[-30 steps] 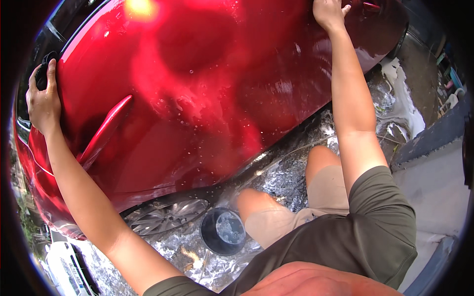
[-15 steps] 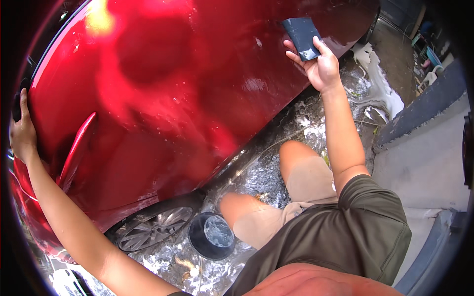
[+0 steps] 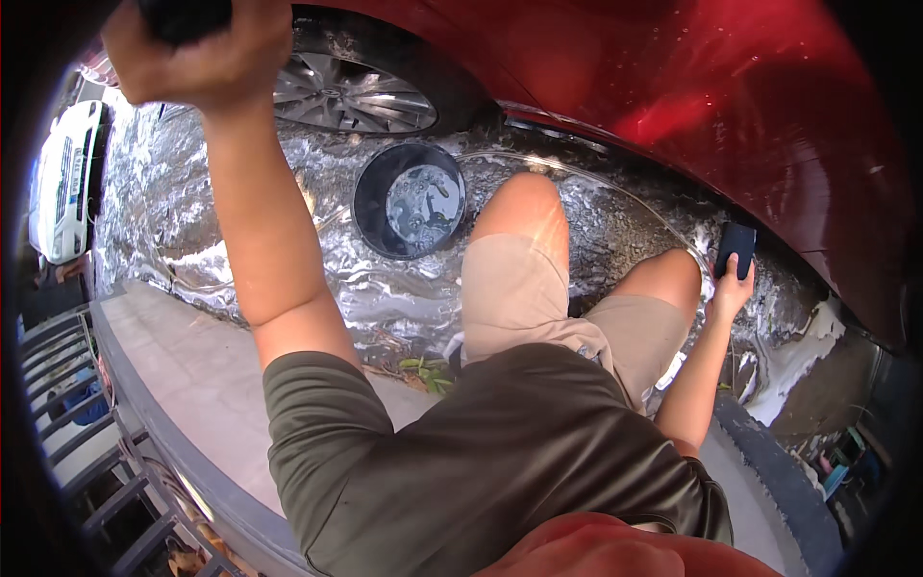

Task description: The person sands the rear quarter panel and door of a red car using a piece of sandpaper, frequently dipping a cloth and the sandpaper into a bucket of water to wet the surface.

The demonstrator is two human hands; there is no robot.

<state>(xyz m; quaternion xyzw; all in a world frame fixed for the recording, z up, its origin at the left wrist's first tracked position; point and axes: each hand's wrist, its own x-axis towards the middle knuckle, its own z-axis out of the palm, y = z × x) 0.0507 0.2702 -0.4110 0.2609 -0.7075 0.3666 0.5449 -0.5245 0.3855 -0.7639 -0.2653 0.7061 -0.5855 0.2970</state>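
Observation:
Up at the top left, my left hand (image 3: 207, 67) is raised, blurred, with its fingers closed around a dark black object (image 3: 185, 17) whose kind I cannot make out. It is over the front of a wet red car (image 3: 615, 72), near the spoked wheel (image 3: 356, 96). My right hand (image 3: 733, 291), low at the right beside my knee, grips a dark, flat rectangular pad (image 3: 737, 245), thumb on its face. That pad is held apart from the car's side. A black bucket (image 3: 363, 207) of soapy water stands on the wet ground between the wheel and my knee.
A thin hose (image 3: 625, 188) curves along the ground beside the car. Behind me runs a low concrete ledge (image 3: 183, 356), with metal bars (image 3: 101, 462) at the lower left. A white car (image 3: 69, 183) stands at the far left. Foam streaks the ground.
My view has swung left and down toward the wheel and bucket. The right hand has come down from the car's panel with the pad; the left hand has moved, still holding the black object.

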